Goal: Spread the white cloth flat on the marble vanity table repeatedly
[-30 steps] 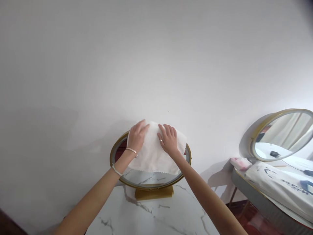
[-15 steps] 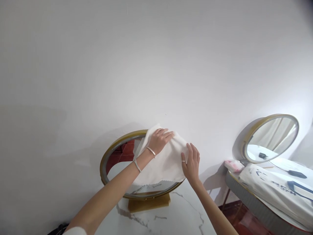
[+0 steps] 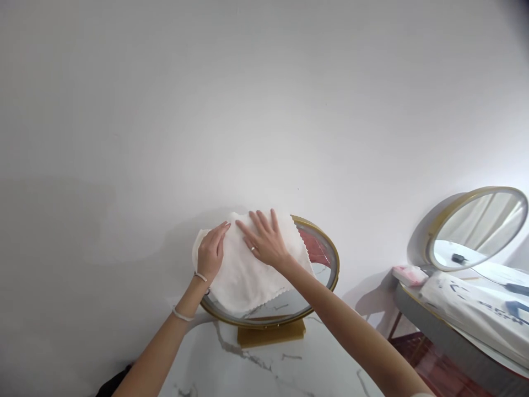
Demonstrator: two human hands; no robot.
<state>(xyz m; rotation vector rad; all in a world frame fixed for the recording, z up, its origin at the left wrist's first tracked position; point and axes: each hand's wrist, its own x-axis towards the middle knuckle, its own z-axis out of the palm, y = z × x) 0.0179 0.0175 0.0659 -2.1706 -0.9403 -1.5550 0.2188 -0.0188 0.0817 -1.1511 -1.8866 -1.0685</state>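
Observation:
A white cloth [image 3: 248, 281] with a scalloped edge lies over the left and middle of an oval gold-rimmed mirror [image 3: 335, 259]. On the cloth's upper middle my right hand [image 3: 266, 240] rests flat, fingers spread, a ring on one finger. My left hand [image 3: 211, 253] is at the cloth's left part, its fingers close together and bent against the fabric; whether they pinch a fold is hard to see. The mirror's right side shows uncovered. Its gold base [image 3: 271, 334] stands on a white marble-patterned table [image 3: 264, 369].
A plain wall [image 3: 264, 110] rises close behind the mirror. On the right, a second table [image 3: 446, 325] bears another oval mirror [image 3: 479, 229], a pink-and-white packet [image 3: 410, 275], a printed white cloth bag [image 3: 475, 309] and a black plug on a cable.
The cloth has moved from the mirror's right side to its left. My right hand has shifted left and flattened on it; my left hand has moved to the cloth's left side.

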